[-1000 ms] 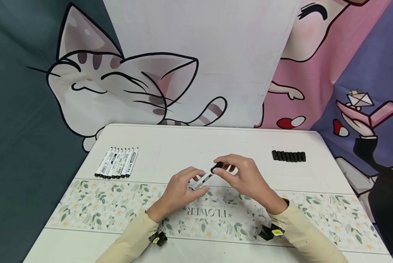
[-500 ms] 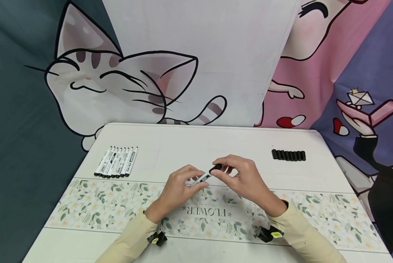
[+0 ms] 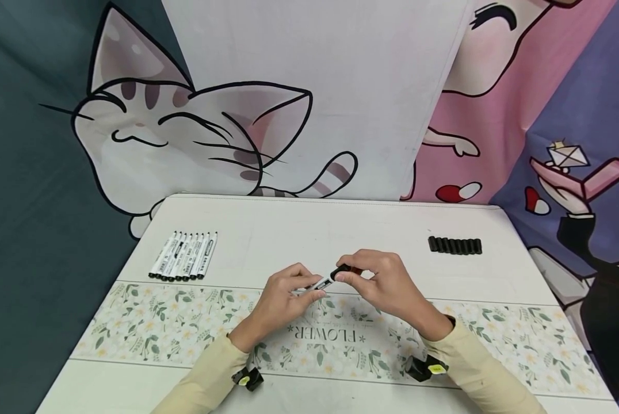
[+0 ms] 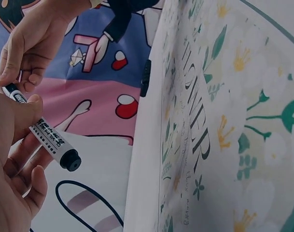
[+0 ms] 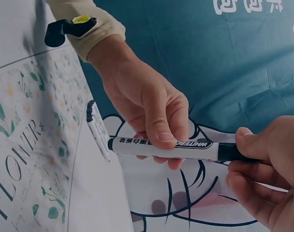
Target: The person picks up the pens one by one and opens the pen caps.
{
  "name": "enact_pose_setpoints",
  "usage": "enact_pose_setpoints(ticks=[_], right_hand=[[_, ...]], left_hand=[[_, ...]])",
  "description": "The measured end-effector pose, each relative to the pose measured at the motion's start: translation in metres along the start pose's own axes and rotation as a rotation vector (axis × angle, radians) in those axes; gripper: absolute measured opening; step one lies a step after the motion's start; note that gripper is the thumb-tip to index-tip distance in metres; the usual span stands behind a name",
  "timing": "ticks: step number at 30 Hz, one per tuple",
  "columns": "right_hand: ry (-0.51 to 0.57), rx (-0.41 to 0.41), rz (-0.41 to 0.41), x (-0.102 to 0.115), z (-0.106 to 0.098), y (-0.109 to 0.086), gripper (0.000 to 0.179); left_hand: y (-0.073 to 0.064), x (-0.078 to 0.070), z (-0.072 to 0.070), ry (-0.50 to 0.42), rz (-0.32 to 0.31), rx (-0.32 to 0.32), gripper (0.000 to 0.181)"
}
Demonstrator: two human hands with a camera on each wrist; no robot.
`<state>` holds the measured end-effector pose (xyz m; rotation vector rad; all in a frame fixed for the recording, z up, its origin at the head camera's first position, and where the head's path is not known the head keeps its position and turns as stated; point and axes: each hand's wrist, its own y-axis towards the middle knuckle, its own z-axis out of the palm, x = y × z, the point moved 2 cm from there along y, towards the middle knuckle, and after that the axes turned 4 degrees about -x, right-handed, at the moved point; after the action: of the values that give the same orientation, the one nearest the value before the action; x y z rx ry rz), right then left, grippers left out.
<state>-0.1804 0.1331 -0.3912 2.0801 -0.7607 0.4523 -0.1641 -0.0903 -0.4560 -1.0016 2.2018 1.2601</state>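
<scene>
A white whiteboard marker [image 5: 156, 149] with black printing is held in the air between both hands, above the table. My left hand [image 3: 285, 292] grips its barrel between thumb and fingers, and the black butt end sticks out past them in the left wrist view. The black cap [image 5: 228, 152] at the other end is pinched by my right hand [image 3: 387, 282], thumb on one side and fingers on the other. Cap and barrel stand in one line, the cap meeting the barrel in the right wrist view.
Several uncapped white markers [image 3: 185, 256] lie side by side at the table's left, tips pointing away. A row of black caps [image 3: 454, 245] lies at the back right. A flower-printed band [image 3: 185, 328] crosses the white table [image 3: 299, 224]; a cartoon curtain [image 3: 371, 86] hangs behind.
The right hand has lowered slightly with the cap end, so the marker tilts less steeply. The left hand keeps its hold on the barrel, its fingers now covering more of the butt end.
</scene>
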Motion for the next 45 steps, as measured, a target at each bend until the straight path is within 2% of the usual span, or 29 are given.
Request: enact_pose_setpoints(ticks=[7, 25, 30, 37, 45], right_hand=[[0.009, 0.004, 0.001, -0.004, 0.002, -0.002, 0.011], [-0.006, 0.003, 0.026, -0.009, 0.003, -0.007, 0.007], [-0.01, 0.001, 0.008, -0.011, 0.002, -0.007, 0.007], [-0.019, -0.008, -0.042, -0.015, 0.004, -0.008, 0.016], [-0.038, 0.003, -0.046, -0.016, 0.005, -0.01, 0.015]], left_hand=[[0.001, 0.0, 0.001, 0.04, 0.014, 0.019, 0.03], [0.003, 0.002, 0.004, 0.062, 0.0, 0.092, 0.032], [0.005, 0.002, 0.005, 0.057, -0.002, 0.106, 0.033], [0.005, 0.007, 0.006, 0.028, -0.022, 0.132, 0.034], [0.005, 0.009, 0.008, 0.016, -0.037, 0.168, 0.035]])
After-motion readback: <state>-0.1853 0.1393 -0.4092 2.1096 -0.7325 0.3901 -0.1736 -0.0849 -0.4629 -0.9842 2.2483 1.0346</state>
